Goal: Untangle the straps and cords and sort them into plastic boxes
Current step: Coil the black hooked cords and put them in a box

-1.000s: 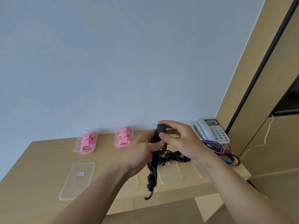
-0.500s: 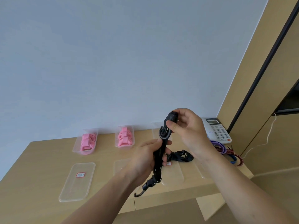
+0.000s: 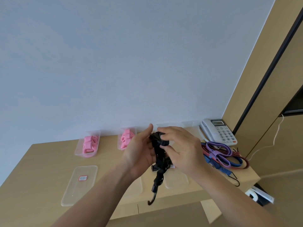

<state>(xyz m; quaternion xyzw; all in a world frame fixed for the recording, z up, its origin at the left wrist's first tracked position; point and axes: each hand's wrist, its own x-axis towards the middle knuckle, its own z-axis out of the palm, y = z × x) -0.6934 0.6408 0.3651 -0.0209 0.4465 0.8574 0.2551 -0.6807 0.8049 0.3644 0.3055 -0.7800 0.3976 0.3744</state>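
Brought down and together since half a second ago: right hand [image 3: 182, 149] close against left hand [image 3: 139, 151], above the table [image 3: 49, 161]. Right fingers pinching the bunched top of the cord [image 3: 159, 161]. Left thumb raised, fingers hidden behind it, grip impossible to tell. Hook [image 3: 151, 199] dangling below. Best to gather in even loops, keep that hook from snagging, then lower into a clear box [image 3: 188, 125] at the back.

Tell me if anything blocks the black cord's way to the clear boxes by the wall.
Nothing visible does. The left hand and right hand hold the black cord in the air just in front of the boxes; the lids lie nearer, out of the path.
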